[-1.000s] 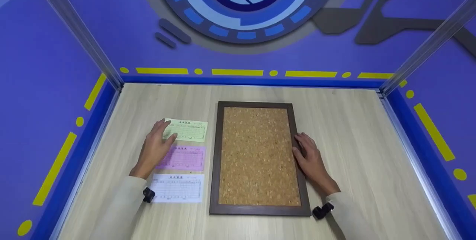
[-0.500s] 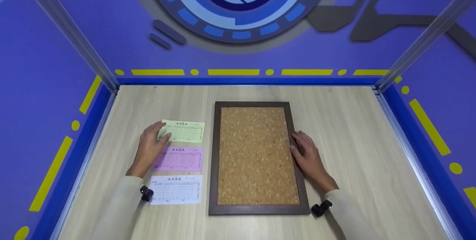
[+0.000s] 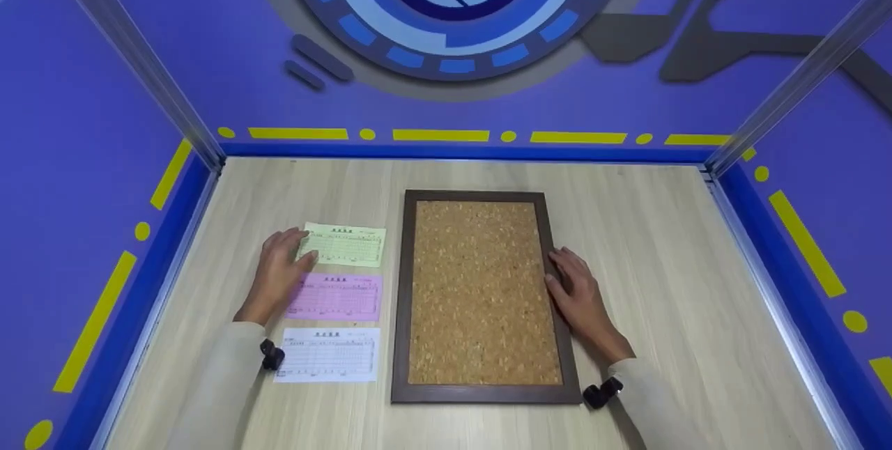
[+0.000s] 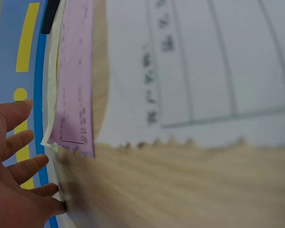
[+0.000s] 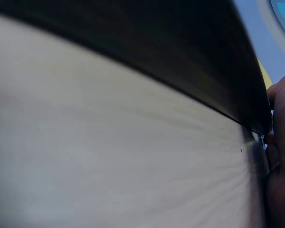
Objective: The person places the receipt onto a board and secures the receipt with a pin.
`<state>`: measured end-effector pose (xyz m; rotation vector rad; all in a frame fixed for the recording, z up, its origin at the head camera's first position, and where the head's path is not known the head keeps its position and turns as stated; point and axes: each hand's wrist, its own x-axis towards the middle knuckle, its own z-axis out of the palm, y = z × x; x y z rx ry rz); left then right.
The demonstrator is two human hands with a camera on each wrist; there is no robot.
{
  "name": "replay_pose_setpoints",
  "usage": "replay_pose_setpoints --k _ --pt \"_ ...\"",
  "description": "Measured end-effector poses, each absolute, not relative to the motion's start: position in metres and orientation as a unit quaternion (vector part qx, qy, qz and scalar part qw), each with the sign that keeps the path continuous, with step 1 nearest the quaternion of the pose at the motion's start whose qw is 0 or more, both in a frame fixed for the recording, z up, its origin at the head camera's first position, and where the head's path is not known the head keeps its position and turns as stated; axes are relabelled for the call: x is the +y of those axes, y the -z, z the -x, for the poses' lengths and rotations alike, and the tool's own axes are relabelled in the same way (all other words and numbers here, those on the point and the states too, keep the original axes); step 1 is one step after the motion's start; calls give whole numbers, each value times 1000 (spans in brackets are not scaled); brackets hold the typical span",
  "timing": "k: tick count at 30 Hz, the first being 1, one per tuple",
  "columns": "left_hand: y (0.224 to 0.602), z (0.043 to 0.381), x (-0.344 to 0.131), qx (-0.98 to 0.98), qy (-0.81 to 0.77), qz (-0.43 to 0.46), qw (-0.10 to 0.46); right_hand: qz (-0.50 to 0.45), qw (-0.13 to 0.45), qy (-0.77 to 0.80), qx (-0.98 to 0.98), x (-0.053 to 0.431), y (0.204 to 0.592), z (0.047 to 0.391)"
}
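Observation:
My left hand point(image 3: 277, 272) lies at the left edge of a green printed slip point(image 3: 345, 244), fingers bent a little and thumb over its lower left corner. In the left wrist view these fingers point(image 4: 26, 171) are spread apart. Below the green slip lie a pink slip point(image 3: 341, 298) and a white slip point(image 3: 327, 356). Their left ends look ragged in the left wrist view. A corkboard point(image 3: 484, 293) in a dark brown frame lies flat to the right. My right hand point(image 3: 582, 297) rests against the frame's right side with loosely bent fingers. The right wrist view mostly hides these fingers.
The slips and board lie on a light wood-grain table point(image 3: 669, 262). Blue panels with yellow marks point(image 3: 440, 135) stand at its back and sides, joined by metal posts point(image 3: 160, 88). A small black camera point(image 3: 272, 356) sits on each wrist.
My left hand has shifted slightly left, so its thumb covers less of the green slip. More of the white slip shows beside the sleeve. The right hand and corkboard stay put.

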<state>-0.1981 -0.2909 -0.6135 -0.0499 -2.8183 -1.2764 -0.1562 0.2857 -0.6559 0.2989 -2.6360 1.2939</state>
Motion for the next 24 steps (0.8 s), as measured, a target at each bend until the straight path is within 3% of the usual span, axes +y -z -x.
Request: replay_pose_setpoints --k 24 --pt "628 219 -305 -898 440 -1 -4 -103 109 -437 -887 286 660 156"
